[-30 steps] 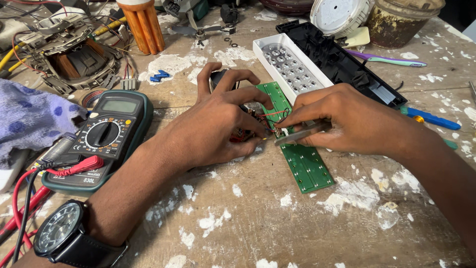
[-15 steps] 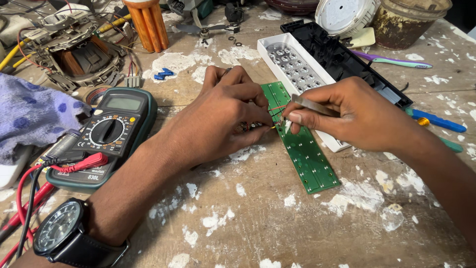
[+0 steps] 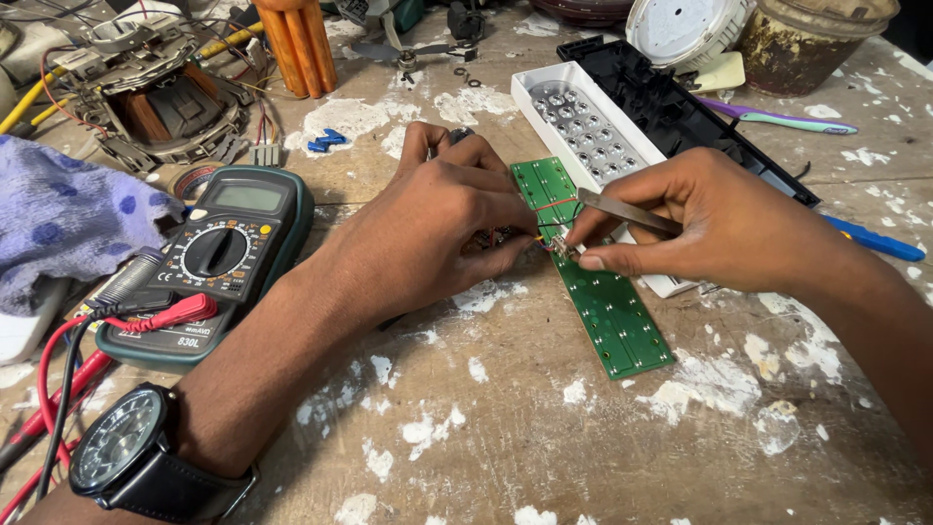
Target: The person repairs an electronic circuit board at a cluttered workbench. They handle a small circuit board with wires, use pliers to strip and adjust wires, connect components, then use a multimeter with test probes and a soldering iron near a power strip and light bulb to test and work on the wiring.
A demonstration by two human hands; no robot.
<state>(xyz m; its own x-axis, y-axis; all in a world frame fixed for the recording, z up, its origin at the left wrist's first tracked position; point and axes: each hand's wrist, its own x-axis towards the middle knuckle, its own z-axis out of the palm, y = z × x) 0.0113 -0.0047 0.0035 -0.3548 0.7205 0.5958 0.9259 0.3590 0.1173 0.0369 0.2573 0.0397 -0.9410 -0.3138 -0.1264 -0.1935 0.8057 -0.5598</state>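
A long green circuit board (image 3: 603, 292) lies on the paint-spattered wooden bench. My left hand (image 3: 437, 224) is curled over a small dark part with thin red and black wires beside the board's left edge. My right hand (image 3: 709, 228) pinches metal tweezers (image 3: 622, 211), their tips at the wires near the board's edge. A black wristwatch (image 3: 126, 452) is on my left wrist.
A green multimeter (image 3: 219, 258) with red and black leads sits left. A white LED reflector tray (image 3: 583, 131) and black housing (image 3: 680, 107) lie behind the board. Also around: a motor stator (image 3: 155, 107), orange capacitor (image 3: 296, 44), blue cloth (image 3: 68, 214), blue pen (image 3: 875, 238), rusty tin (image 3: 816, 44).
The view has shifted so the hands sit higher on the board. My right hand turned the tweezers from pointing along the board to pointing at the wires by my left fingers.
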